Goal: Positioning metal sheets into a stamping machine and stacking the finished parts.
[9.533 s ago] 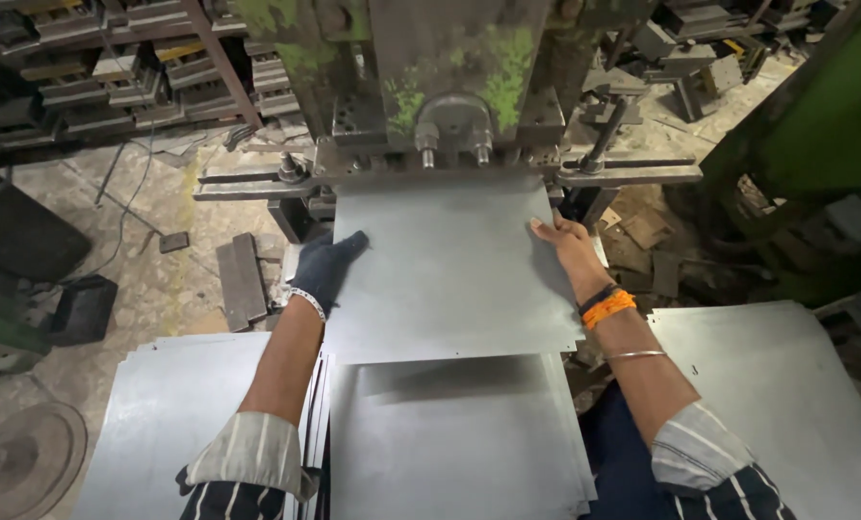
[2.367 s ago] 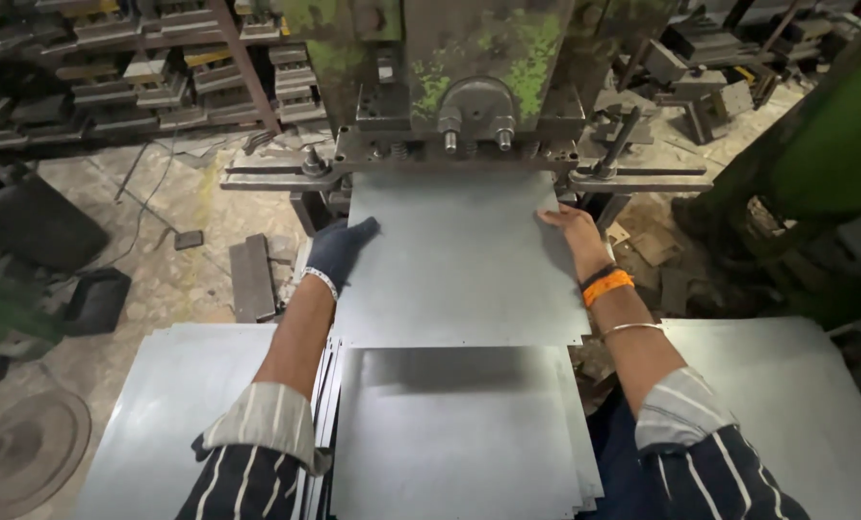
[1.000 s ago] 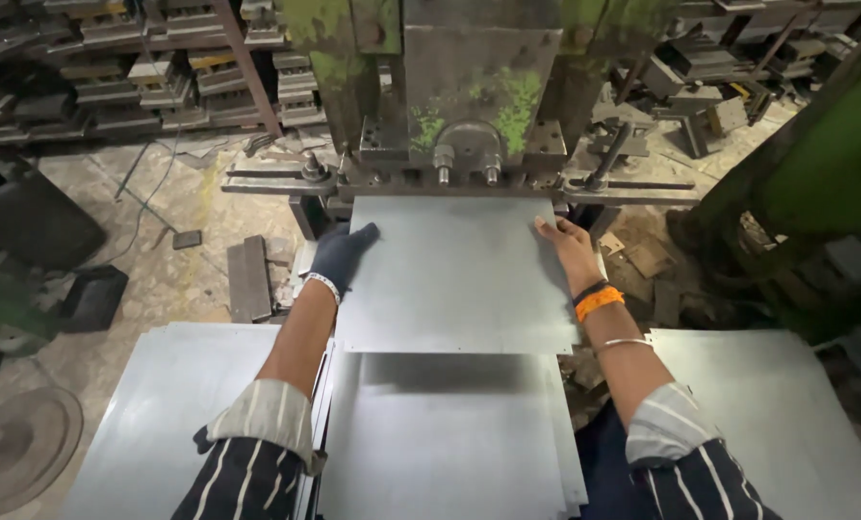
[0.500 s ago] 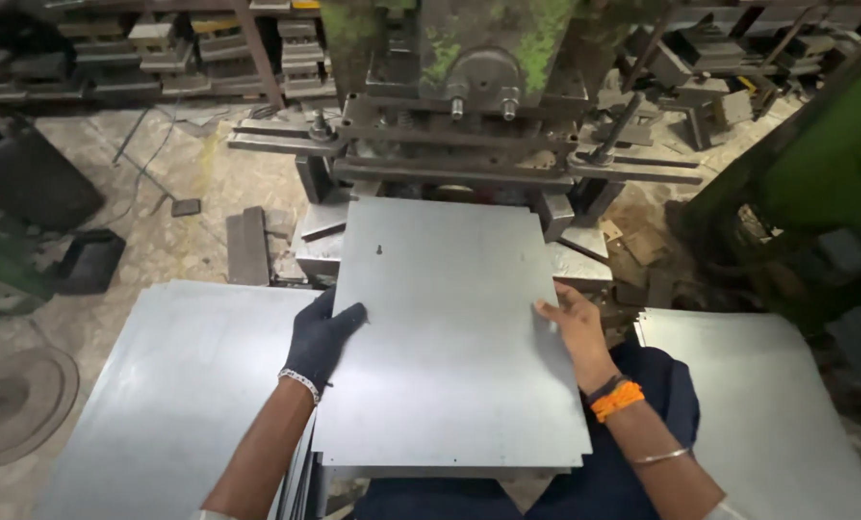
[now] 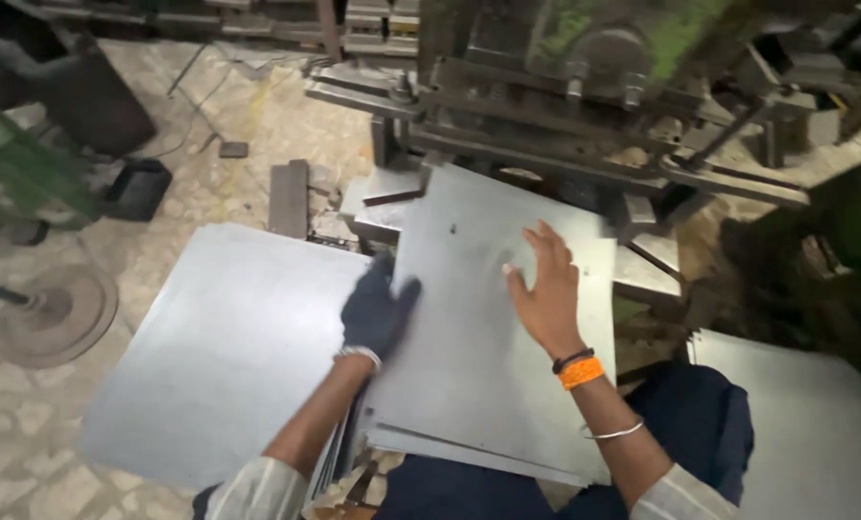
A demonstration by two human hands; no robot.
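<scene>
A grey metal sheet (image 5: 478,337) lies tilted in front of the green and grey press machine (image 5: 584,87), on top of a stack of like sheets. My left hand (image 5: 377,308), in a dark glove, grips the sheet's left edge. My right hand (image 5: 544,289) is bare, with an orange band at the wrist, and rests flat on the sheet's upper middle with fingers spread. A small hole shows near the sheet's far end.
Another large metal sheet (image 5: 218,347) lies to the left and one more (image 5: 806,433) at the right. Metal blocks (image 5: 289,197) and a dark box (image 5: 137,188) stand on the stone floor. A round base plate (image 5: 60,313) sits at the far left.
The sheet has been drawn back out of the press and swung left. My right hand has moved from the sheet's right edge onto its top face.
</scene>
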